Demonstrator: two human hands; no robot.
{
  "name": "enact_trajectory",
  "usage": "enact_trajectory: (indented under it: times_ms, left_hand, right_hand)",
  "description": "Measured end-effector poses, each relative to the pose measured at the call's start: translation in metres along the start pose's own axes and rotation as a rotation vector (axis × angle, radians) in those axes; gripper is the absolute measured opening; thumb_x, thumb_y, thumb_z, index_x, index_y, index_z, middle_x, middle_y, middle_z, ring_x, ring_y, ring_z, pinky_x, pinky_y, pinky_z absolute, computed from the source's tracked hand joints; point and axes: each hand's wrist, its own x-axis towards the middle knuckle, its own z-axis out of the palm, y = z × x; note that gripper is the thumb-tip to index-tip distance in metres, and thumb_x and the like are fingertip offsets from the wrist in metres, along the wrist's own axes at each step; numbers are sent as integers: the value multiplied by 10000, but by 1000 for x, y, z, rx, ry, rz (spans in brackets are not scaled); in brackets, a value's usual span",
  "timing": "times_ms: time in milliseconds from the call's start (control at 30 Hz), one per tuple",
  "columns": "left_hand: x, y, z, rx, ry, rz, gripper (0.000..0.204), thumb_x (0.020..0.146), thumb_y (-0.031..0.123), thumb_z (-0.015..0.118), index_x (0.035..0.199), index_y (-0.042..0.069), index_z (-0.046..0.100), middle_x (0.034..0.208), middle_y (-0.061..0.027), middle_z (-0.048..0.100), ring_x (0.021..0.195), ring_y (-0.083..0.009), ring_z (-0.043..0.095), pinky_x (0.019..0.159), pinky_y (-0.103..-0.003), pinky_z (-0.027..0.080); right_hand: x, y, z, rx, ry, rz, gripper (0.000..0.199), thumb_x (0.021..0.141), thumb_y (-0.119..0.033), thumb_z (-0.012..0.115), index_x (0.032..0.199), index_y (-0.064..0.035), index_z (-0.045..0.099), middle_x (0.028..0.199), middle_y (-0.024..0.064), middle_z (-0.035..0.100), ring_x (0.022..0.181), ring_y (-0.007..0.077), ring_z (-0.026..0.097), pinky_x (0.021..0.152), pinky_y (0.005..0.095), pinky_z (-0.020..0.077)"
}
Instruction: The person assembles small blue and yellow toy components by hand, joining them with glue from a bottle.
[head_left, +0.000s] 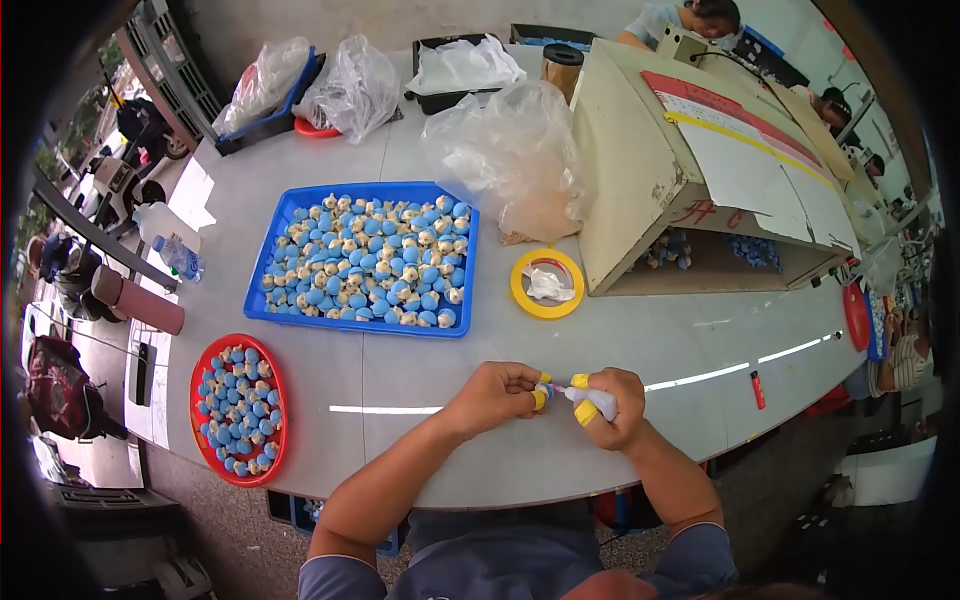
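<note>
Two hands meet on the near side of the blue plastic tray (300, 319), toward its right. The left hand (503, 393) pinches a small piece (549, 386), mostly hidden between thumb and fingertips. The right hand (622, 402) grasps a whitish squeeze bottle (603, 402) between yellow-wrapped fingers (587, 412), its nozzle toward the left fingertips. Blue-and-cream figurine pieces (370, 260) fill the tray; a red basin (196, 425) of more stands at its near left, a yellow tape roll (520, 296) to its right.

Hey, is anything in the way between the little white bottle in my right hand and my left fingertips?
Nothing visible but a small item pinched in the left hand, too tiny to identify; the little white bottle in the right hand points toward it.
</note>
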Motion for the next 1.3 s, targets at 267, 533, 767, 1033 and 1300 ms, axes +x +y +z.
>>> enact_trajectory:
  times_ms: [267,533,767,1033,1300]
  left_hand:
    - [0,-2,0,-49,-7,15,346,821,-7,609,1146,-113,553,958,-118,662,838,-142,654,737,-253,537]
    - [0,-1,0,-22,9,4,321,850,6,599,1147,-110,562,971,-127,667,860,-148,659,759,-251,540]
    - [-3,8,4,-76,63,-30,312,871,27,593,1149,-112,567,977,-126,659,865,-158,665,755,-237,537]
    - [-2,6,3,-109,77,-9,321,875,36,588,1155,-119,560,994,-137,655,878,-169,663,770,-243,542]
    - [0,0,1,-110,83,-4,327,884,48,596,1163,-117,552,1008,-138,651,890,-171,659,775,-250,544]
  right_hand:
    - [5,-4,-1,-17,-77,15,236,683,-65,692,885,5,593,729,133,656,500,235,554,500,322,444]
    - [10,-8,1,-51,-35,-31,196,682,-63,696,842,10,607,664,104,623,475,242,545,483,329,432]
    - [8,-7,0,-138,-13,-124,220,643,-53,688,832,-4,587,707,117,636,500,240,540,518,329,443]
    - [4,-5,1,-90,-47,-90,205,618,-43,668,804,0,593,669,108,625,451,231,534,453,322,434]
    - [6,-7,0,-109,-50,-102,232,586,-37,661,809,-1,605,675,103,632,441,231,532,451,324,431]
